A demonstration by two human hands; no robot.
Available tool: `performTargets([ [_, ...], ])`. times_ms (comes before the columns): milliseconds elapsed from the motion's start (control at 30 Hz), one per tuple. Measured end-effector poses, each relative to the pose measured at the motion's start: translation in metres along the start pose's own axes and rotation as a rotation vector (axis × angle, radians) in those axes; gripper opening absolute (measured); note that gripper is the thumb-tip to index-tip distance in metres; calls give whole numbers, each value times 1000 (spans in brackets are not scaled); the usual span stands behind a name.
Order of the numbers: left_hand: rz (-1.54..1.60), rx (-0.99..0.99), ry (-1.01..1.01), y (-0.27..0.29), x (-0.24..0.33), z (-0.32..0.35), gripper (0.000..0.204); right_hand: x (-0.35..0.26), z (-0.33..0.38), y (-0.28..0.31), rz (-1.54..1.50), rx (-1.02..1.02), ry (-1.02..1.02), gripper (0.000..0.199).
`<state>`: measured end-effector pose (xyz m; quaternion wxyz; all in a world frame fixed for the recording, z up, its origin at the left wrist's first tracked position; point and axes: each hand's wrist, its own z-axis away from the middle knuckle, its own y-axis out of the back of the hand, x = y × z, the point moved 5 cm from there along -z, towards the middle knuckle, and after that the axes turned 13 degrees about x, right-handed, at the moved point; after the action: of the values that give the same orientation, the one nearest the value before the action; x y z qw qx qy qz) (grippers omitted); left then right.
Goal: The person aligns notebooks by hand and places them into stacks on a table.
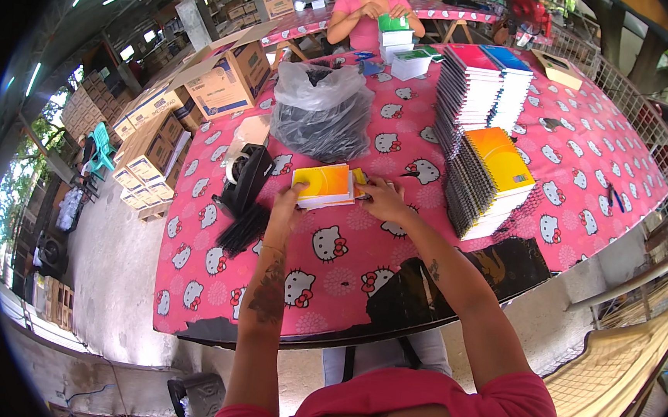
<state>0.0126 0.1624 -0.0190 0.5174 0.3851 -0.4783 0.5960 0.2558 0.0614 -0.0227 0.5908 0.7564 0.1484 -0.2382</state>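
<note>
While the left hand clamps a yellow booklet bundle well back from the table's near edge, the right hand sits at its right end, grip unclear to me. I judge this bundle unfinished, coil-bound piles toward the right edge done; a plastic bag blocks the far side, black strips the left.
</note>
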Motion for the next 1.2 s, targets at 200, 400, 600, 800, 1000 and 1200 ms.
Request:
performTargets([
  [200,74,17,-196,30,64,34,43,1,4,-8,-75,57,45,58],
  [400,-673,-683,-541,-45,135,130,53,7,-62,-3,-206,157,147,61],
  [600,-1025,-1018,-333,-71,110,136,55,-52,-89,-17,248,-358,308,69],
  [800,-1186,-1283,-419,-138,94,121,60,-23,-105,-11,424,-435,240,71],
  [1000,-1390,-1356,-408,-158,71,99,63,-19,-97,-12,312,-432,138,65],
  [1200,-1507,-1376,-451,-171,69,114,62,-2,-89,-18,157,-448,17,59],
])
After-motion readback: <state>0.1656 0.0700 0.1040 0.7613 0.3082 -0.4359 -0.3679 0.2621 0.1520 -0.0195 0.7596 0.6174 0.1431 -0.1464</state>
